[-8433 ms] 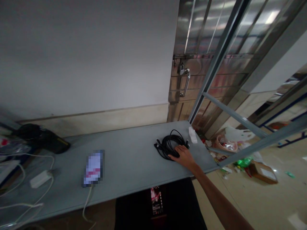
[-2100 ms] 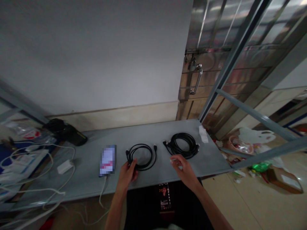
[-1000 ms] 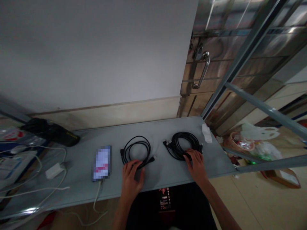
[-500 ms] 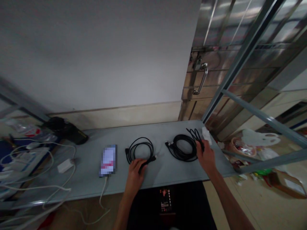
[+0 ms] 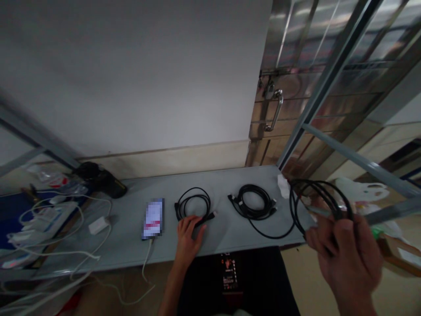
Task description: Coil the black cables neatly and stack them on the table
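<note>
Black cable loops [image 5: 315, 199] hang raised off the tabletop's [image 5: 223, 237] right end in the right hand's [image 5: 348, 252] closed grip (one strand trailing to the bigger coil [image 5: 255, 206]), while the left hand [image 5: 189, 235] lies open-fingered on the small coil [image 5: 194, 206] beside a phone [image 5: 153, 218].

The right hand [image 5: 348, 250] is blurred and close to the camera, so how its fingers close on the black cable loops [image 5: 315, 199] cannot be made out, and its wrist runs off the bottom edge. The phone [image 5: 153, 218] screen on the desk [image 5: 226, 237] is pixelated and unreadable. The left hand [image 5: 189, 235] covers the near part of the small cable coil [image 5: 194, 204], and the white cords [image 5: 49, 237] at far left are cut off by the edge.
</note>
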The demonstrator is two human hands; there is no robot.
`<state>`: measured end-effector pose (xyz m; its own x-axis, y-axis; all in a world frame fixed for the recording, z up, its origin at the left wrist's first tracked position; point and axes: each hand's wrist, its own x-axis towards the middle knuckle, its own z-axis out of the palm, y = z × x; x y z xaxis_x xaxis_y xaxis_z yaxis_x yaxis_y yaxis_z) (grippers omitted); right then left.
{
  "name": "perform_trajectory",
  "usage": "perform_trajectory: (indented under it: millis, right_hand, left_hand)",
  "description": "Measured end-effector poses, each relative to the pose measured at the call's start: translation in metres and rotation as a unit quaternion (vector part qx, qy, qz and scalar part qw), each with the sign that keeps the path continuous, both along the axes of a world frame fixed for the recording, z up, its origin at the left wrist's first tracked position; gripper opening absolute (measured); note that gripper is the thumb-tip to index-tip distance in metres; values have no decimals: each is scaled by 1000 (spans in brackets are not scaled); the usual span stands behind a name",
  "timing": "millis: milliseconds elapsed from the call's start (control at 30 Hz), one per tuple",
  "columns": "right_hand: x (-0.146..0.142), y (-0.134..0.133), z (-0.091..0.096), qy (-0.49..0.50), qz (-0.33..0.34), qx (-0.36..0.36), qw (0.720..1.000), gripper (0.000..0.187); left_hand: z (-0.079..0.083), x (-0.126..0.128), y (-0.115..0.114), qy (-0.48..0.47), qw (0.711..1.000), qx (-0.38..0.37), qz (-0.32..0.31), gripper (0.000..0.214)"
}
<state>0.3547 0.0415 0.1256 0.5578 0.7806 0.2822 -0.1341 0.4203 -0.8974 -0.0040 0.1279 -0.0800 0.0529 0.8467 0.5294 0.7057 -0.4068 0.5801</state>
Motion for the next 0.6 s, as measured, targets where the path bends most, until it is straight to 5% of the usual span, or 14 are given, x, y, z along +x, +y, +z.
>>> perform_trajectory:
  millis: [167,300,467,533,600]
  right_hand:
    - [-8,-24,-8,64,45,-47,996,44]
    - [-15,-28,-35,80,71,-84,991,46]
    - [-34,-30,-70,115,79,-149,979,48]
    - [-41,-31,-79,106,100,-165,975,49]
    - [-44,-30,-84,75,134,-180,972,51]
  left_hand:
    - [19,30,-37,-150,967,-179,-107,42]
    - [23,81,-88,-342,820,-403,-220,56]
    - [24,119,-118,-479,689,-496,-221,64]
    - [33,116,-116,-491,676,-499,-230,61]
    - [50,104,-111,-477,701,-475,-235,54]
